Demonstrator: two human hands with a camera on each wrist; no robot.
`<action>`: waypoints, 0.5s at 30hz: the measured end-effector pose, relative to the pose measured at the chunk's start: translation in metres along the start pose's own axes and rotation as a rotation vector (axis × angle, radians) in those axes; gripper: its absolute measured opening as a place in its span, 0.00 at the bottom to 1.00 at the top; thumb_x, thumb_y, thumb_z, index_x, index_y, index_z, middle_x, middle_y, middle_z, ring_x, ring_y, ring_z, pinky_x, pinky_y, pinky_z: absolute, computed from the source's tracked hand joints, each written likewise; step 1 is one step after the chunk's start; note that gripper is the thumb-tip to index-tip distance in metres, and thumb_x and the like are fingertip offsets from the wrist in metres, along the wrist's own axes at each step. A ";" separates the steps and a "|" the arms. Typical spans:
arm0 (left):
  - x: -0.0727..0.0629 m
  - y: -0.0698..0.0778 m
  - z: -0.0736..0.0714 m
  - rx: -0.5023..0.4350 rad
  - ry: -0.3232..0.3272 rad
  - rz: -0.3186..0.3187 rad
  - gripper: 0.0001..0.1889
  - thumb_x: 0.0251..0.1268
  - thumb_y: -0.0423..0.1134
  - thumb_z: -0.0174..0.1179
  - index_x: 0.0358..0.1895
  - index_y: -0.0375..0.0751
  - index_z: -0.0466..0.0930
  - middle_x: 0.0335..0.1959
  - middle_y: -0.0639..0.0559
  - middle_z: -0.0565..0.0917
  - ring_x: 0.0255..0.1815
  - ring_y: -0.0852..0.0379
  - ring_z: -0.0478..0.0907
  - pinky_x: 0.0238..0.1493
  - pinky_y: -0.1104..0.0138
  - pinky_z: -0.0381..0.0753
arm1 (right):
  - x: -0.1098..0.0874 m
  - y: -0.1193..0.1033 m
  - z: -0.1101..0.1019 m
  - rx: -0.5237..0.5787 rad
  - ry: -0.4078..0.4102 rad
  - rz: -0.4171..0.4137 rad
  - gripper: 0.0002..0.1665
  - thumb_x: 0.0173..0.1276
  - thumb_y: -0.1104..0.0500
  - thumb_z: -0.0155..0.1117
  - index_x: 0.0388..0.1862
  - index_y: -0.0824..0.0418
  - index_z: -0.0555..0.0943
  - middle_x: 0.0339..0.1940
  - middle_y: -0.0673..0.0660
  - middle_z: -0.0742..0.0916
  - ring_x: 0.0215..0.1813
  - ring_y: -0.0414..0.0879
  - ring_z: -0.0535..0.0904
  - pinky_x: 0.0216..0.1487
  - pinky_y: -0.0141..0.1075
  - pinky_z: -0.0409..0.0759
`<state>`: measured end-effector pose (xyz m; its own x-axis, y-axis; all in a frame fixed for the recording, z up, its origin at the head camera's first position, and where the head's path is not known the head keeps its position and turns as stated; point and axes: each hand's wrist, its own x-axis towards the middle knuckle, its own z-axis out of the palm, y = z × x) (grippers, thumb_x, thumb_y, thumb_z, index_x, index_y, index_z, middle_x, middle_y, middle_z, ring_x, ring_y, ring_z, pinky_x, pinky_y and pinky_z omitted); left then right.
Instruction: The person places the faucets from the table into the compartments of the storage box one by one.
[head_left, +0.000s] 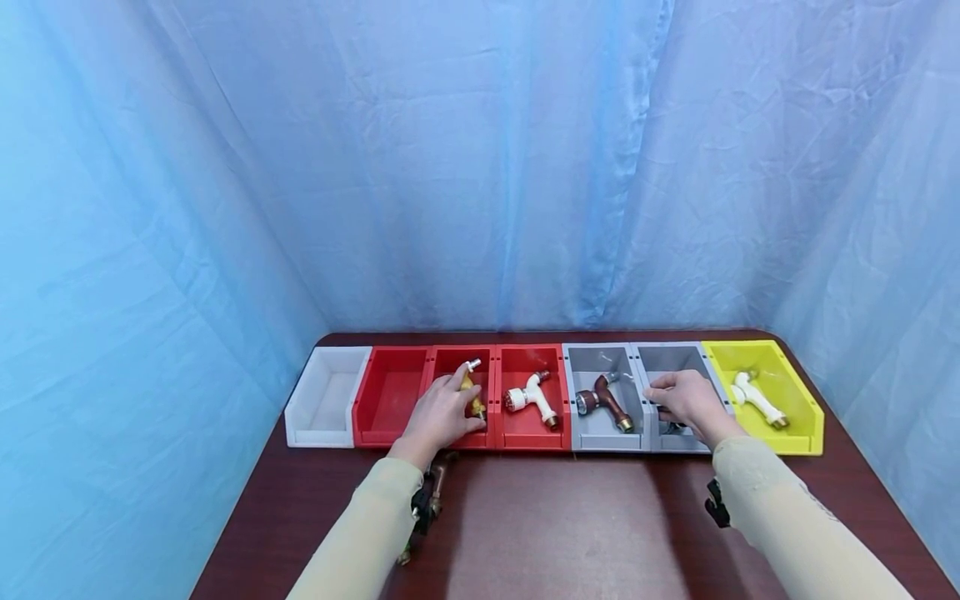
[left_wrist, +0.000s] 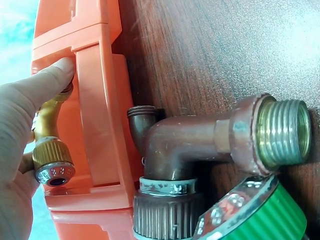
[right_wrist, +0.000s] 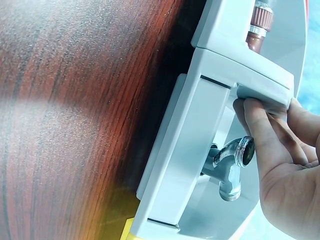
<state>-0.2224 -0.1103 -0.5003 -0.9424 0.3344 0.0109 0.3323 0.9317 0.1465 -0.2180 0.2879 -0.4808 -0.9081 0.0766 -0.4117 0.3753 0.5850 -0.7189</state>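
In the head view my left hand reaches into a red bin and grips a yellow-gold tap, its fingers spread along the tap's length. My right hand is at the right-hand grey bin, pinching its side wall, with fingers inside and thumb on the other side. Below those fingers a chrome tap lies in that bin. One bin to the left holds a brown tap. A white tap with a ribbed handle lies in the red bin between the hands.
A white bin and a red bin stand at the row's left end. At the right end a yellow bin holds a white tap. Under my left forearm, another brown tap and a green-handled piece lie on the table.
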 end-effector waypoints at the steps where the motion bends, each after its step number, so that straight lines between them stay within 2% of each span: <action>1: 0.000 0.000 0.000 0.000 0.001 0.001 0.37 0.54 0.56 0.77 0.70 0.52 0.78 0.79 0.44 0.63 0.71 0.41 0.69 0.64 0.50 0.80 | 0.000 0.000 0.000 0.000 0.000 0.000 0.27 0.79 0.56 0.60 0.66 0.76 0.74 0.64 0.76 0.77 0.56 0.61 0.83 0.53 0.49 0.87; 11: -0.008 -0.005 0.003 0.000 0.036 0.065 0.38 0.57 0.56 0.75 0.71 0.50 0.76 0.78 0.45 0.66 0.73 0.42 0.68 0.66 0.50 0.78 | -0.001 0.000 0.001 0.013 -0.001 -0.006 0.27 0.79 0.57 0.59 0.66 0.77 0.74 0.65 0.76 0.76 0.60 0.63 0.80 0.54 0.49 0.86; 15: -0.013 -0.006 0.001 0.053 0.038 0.096 0.39 0.58 0.59 0.73 0.72 0.51 0.75 0.77 0.45 0.68 0.76 0.41 0.65 0.73 0.49 0.70 | -0.001 0.000 0.001 0.011 0.000 0.001 0.27 0.79 0.57 0.59 0.66 0.76 0.74 0.65 0.76 0.76 0.59 0.63 0.81 0.54 0.49 0.86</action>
<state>-0.2123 -0.1201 -0.5026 -0.9066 0.4176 0.0599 0.4216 0.9023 0.0904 -0.2167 0.2872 -0.4803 -0.9076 0.0771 -0.4128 0.3784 0.5764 -0.7243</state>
